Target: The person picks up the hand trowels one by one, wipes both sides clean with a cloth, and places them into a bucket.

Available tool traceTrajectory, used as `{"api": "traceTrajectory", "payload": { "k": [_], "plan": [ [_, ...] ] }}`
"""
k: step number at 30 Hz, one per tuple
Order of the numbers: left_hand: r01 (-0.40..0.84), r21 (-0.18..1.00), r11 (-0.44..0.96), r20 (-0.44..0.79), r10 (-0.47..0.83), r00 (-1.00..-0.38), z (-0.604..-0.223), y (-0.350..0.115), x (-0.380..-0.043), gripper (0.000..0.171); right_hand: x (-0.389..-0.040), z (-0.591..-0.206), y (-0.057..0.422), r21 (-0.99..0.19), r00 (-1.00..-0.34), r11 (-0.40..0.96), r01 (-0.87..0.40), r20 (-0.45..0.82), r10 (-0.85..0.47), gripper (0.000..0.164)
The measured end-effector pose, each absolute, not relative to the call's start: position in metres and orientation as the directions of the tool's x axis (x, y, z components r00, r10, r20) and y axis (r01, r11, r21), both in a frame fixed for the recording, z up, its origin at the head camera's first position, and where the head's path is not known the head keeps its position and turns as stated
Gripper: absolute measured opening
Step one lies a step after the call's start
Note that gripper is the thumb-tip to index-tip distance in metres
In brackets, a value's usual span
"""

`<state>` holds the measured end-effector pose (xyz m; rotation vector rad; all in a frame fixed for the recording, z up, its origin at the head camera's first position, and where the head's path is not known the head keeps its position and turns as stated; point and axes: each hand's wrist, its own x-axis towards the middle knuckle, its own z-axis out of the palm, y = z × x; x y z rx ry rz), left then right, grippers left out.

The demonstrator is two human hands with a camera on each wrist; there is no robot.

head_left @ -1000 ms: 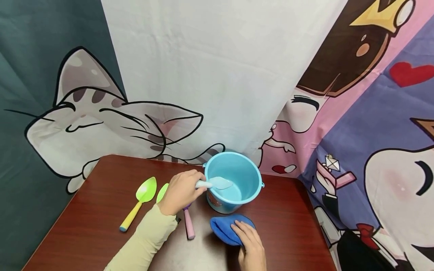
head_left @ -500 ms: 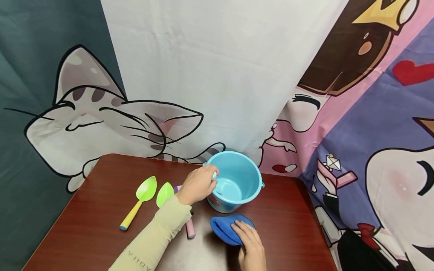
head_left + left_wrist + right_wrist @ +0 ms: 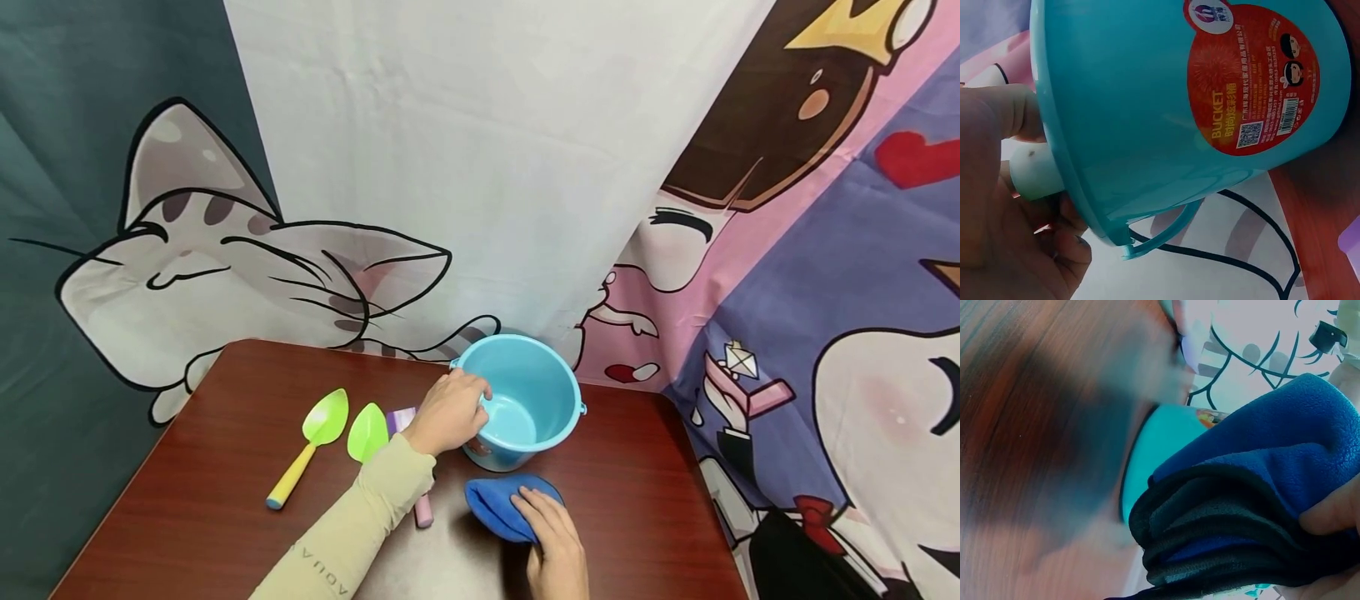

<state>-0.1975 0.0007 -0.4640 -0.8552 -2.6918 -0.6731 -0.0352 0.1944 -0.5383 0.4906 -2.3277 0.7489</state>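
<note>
At the left rim of the light blue bucket (image 3: pixel 558 417), my left hand (image 3: pixel 448 410) reaches over the edge. In the left wrist view its fingers curl round the pale end of a shovel handle (image 3: pixel 1035 170); the shovel's blade is hidden behind the bucket wall. My right hand (image 3: pixel 557 546) pinches a folded blue cloth (image 3: pixel 501 508) with dark edging, in front of the bucket. The right wrist view shows the thumb on the cloth's (image 3: pixel 1285 450) folds and the bucket (image 3: pixel 1163 440) behind it.
Left of the bucket, a green shovel with a yellow handle (image 3: pixel 291 475) and another green shovel blade (image 3: pixel 367 432) lie on the brown table (image 3: pixel 187 492). A purple tool with a pink handle (image 3: pixel 423 510) is partly under my left forearm. A printed curtain (image 3: pixel 480 167) hangs behind.
My left hand has moved right and onto the bucket's rim, and the shovel's pale blade has gone from the head view. My right hand and the cloth have stayed put.
</note>
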Motion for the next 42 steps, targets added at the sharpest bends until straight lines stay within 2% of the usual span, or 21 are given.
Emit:
{"api": "traceTrajectory", "payload": {
  "k": [8,15,22,30,42],
  "plan": [
    [0.572,0.388,0.723,0.359,0.453,-0.816,-0.458,-0.005,-0.197,0.029,-0.038,-0.534,0.195,-0.375,-0.733,0.781,-0.499,0.663,-0.151,0.069],
    [0.502,0.519,0.692,0.346,0.367,-0.863,-0.443,-0.024,-0.198,0.046,-0.038,-0.532,0.194,-0.377,-0.726,0.775,-0.506,0.672,-0.147,0.067],
    [0.417,0.635,0.650,0.363,0.224,-0.904,-0.436,-0.058,-0.191,0.040,-0.038,-0.532,0.194,-0.387,-0.729,0.773,-0.502,0.670,-0.139,0.066],
    [0.289,0.704,0.649,0.288,0.111,-0.951,-0.450,-0.099,-0.169,0.041,-0.037,-0.528,0.193,-0.390,-0.735,0.774,-0.499,0.663,-0.140,0.069],
    [0.091,0.676,0.731,0.193,-0.057,-0.980,-0.498,-0.152,-0.135,0.038,-0.036,-0.527,0.193,-0.389,-0.728,0.770,-0.506,0.671,-0.139,0.068]
  ]
}}
